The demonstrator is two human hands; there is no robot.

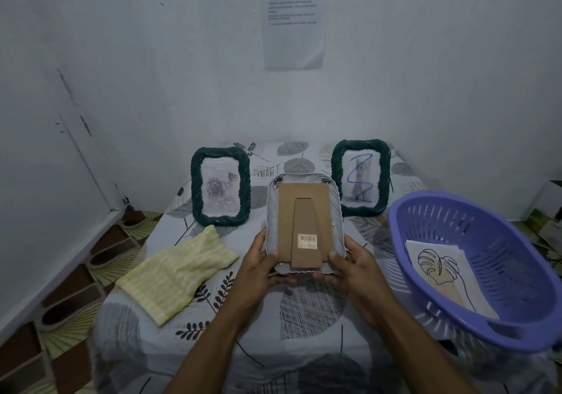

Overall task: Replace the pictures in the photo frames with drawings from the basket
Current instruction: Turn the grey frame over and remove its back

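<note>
Hands nearest, 6 o'clock: left hand [258,264] and right hand [355,267] grip bottom corners of white frame [304,179], thumbs on back, fingers curled under. Frame held back-side up over table centre. Brown backing board [286,211] with stand and barcode sticker in place, not opened yet. Judged early: no swap visibly done. Rose frame [220,186] at 11 o'clock, cat frame [361,177] at 1 o'clock, cat print bears blue scribble. Leaf drawing [441,272] lies in purple basket [501,256], 3 o'clock.

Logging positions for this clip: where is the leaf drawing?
Head view: the leaf drawing lies inside the purple basket on the right of the table, right of the white frame.
</note>
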